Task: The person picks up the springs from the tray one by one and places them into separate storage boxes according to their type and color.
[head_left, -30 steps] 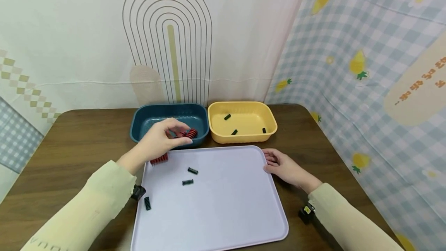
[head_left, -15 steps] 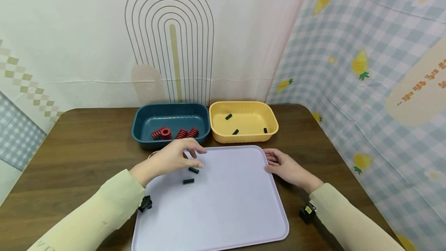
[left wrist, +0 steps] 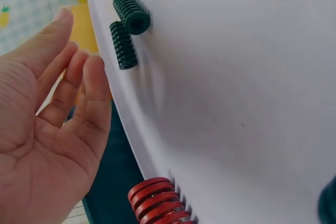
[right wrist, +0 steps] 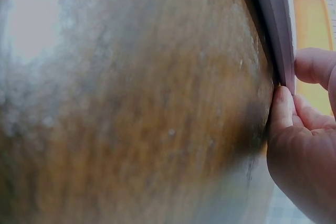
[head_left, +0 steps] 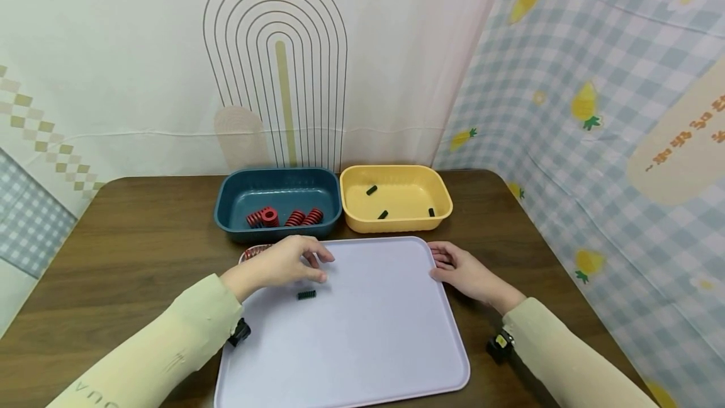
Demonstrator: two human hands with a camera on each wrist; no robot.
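Note:
My left hand (head_left: 289, 261) hovers over the back left of the pale lilac tray (head_left: 362, 332), fingers relaxed and holding nothing. A dark green spring (head_left: 306, 294) lies on the tray just in front of it. In the left wrist view two green springs, one nearer (left wrist: 137, 19) and one beside it (left wrist: 124, 48), lie close past the fingertips. A red spring (left wrist: 160, 203) sits by the tray's rim, partly hidden by my left wrist in the head view. At the tray's back right corner, my right hand (head_left: 467, 274) pinches the rim between thumb and fingers.
Behind the tray stands a dark blue bin (head_left: 277, 176) with several red springs (head_left: 294, 218) inside. A yellow bin (head_left: 396, 225) touching it on the right holds 3 green springs. All rest on a brown wooden table (head_left: 141, 232); patterned cloth hangs behind and to the right.
My left hand has come away from the blue bin and back over the tray, then sunk slightly toward the green springs. The right hand stays at the tray's rim.

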